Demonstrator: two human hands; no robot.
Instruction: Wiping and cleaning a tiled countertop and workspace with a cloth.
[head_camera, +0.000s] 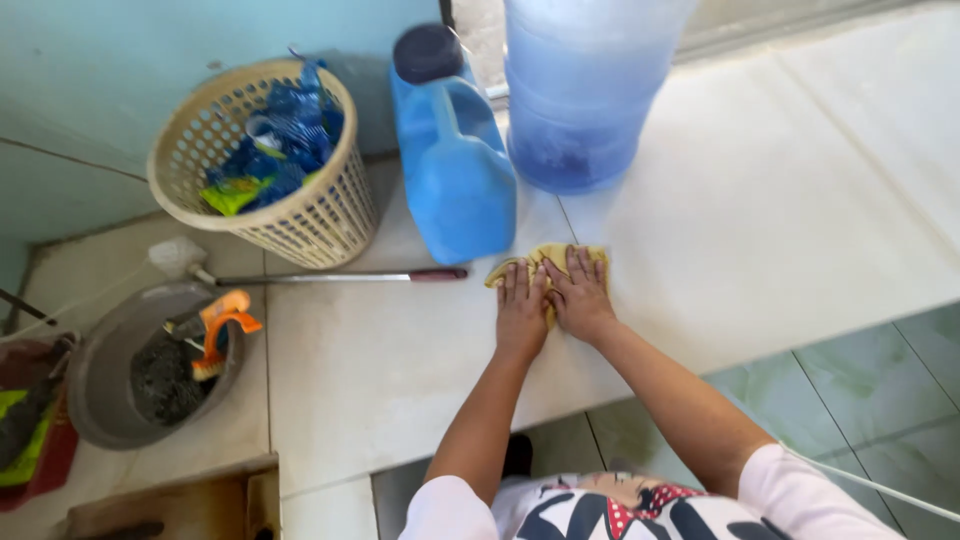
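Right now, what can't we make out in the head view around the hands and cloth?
- Yellow cloth: mostly hidden under the left hand and right hand; its full shape is unclear.
- Large water bottle: top cut off by the frame's upper edge.
- Basket: the blue wrappers inside are partly screened by its wall.
- Grey basin: dark contents too murky to identify.
- Brush with orange handle: bristle end too small to tell.

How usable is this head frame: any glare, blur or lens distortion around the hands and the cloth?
Head view: even daylight, with soft shadows; the left hand and right hand pressing the yellow cloth are sharp; mild glare whitens the pale floor tiles at upper right; the wide lens bends the tile edges; the large blue water bottle is cut off at the top.
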